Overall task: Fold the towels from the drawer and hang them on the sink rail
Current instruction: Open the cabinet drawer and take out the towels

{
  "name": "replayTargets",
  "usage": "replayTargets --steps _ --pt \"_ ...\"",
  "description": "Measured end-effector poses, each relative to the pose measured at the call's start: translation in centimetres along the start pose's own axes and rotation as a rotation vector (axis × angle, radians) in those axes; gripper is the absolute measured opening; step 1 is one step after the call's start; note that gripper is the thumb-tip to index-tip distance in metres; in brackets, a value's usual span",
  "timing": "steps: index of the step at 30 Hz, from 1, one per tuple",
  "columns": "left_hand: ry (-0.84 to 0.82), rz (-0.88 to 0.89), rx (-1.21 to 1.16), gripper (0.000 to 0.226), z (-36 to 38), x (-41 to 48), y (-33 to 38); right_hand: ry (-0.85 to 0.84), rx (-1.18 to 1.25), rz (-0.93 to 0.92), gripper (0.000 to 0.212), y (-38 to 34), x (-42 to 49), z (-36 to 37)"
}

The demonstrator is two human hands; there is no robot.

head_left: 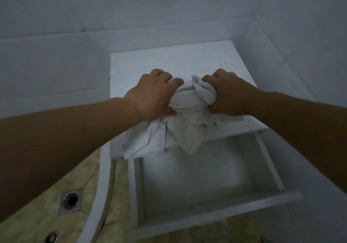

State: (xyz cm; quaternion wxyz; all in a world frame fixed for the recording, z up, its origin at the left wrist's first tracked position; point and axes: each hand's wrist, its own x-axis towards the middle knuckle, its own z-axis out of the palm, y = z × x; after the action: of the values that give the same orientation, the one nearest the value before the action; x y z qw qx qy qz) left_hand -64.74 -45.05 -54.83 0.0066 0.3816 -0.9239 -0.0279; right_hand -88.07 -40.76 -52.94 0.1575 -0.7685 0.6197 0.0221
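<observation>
Bare forearms [65, 130] reach in from either side; the left grip [150, 94] and right grip [227, 94], fingers curled tight, clutch a bunched white towel [189, 115] at the table's [169, 60] front edge, its folds hanging over the open drawer [216, 221] below.
</observation>
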Motion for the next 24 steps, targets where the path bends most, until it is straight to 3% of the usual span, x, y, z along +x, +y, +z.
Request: replayTargets --steps 3,5,8,10,13,16,20,24 --pt "-0.158 -0.125 0.128 0.088 2.9 0.7 0.4 0.023 -0.111 0.135 0.086 0.5 2.0 2.3" --pt "-0.177 -0.206 0.105 0.089 5.1 0.3 0.9 0.2 -0.156 0.198 0.094 -0.3 1.5 3.9" --pt "0.003 -0.236 0.066 0.085 6.5 -1.5 1.0 0.529 -0.231 -0.045 0.079 -2.1 -1.6 6.2" --pt "0.157 -0.194 0.076 0.081 6.4 -3.3 0.8 0.601 -0.219 -0.196 0.07 -2.7 -4.7 7.8" --pt "0.287 -0.125 0.1 0.078 5.6 -6.3 0.3 0.468 -0.232 -0.221 0.074 -2.4 -8.9 10.1" --pt "0.298 -0.082 0.152 0.084 5.4 -9.6 0.2 0.248 -0.228 -0.146 0.09 -1.9 -12.1 11.6" --pt "0.111 -0.067 0.235 0.102 6.8 -12.7 0.1 -0.06 -0.278 -0.158 0.112 -2.1 -16.3 14.5" --pt "-0.038 -0.179 0.235 0.118 8.1 -12.1 -1.4 -0.194 -0.324 -0.211 0.126 -3.2 -18.9 17.7"
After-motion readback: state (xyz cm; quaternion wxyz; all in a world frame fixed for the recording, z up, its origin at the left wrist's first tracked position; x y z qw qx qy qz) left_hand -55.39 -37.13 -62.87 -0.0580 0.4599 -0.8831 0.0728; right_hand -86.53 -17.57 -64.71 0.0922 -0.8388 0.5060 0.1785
